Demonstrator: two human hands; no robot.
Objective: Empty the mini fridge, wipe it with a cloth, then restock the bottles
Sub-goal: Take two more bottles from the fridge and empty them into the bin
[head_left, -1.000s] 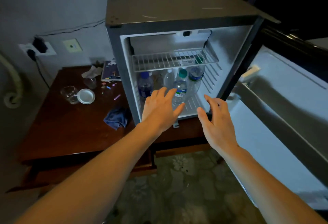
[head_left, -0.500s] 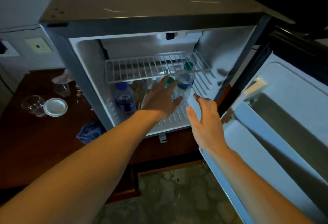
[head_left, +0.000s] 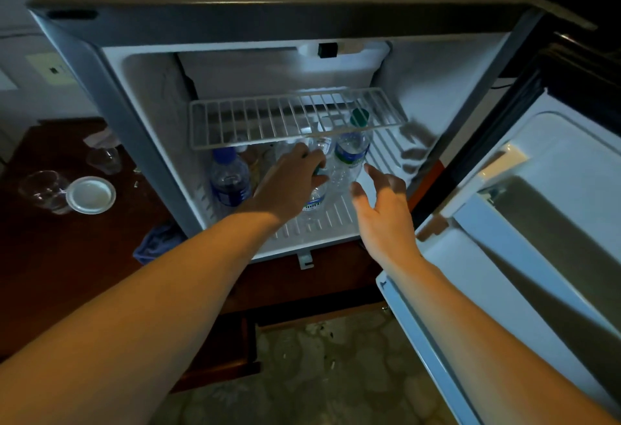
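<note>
I am looking into the open mini fridge [head_left: 437, 88], its door [head_left: 470, 273] swung out to the right and taking up the near right side. My left hand [head_left: 292, 179] is inside the lower compartment, just under the front edge of the wire shelf [head_left: 268, 118], fingers curled over the top of the middle bottle [head_left: 316, 197]. My right hand [head_left: 383, 209] hangs at the fridge's front lip with fingers spread and holding nothing, its fingertips just beside the green-capped bottle [head_left: 353, 152]; I cannot tell whether they touch. That bottle stands right of the middle one, its cap poking up through the shelf wires. A blue-capped bottle [head_left: 230, 172] stands near the left wall, with a gap between it and my left wrist. The ribbed floor to the right of the bottles lies bare up to the right wall. Left of the fridge, a blue cloth [head_left: 158, 241] lies on the dark tabletop [head_left: 67, 273] against the cabinet's corner, with a clear cup [head_left: 43, 189] and white lid [head_left: 90, 194] farther left.
</note>
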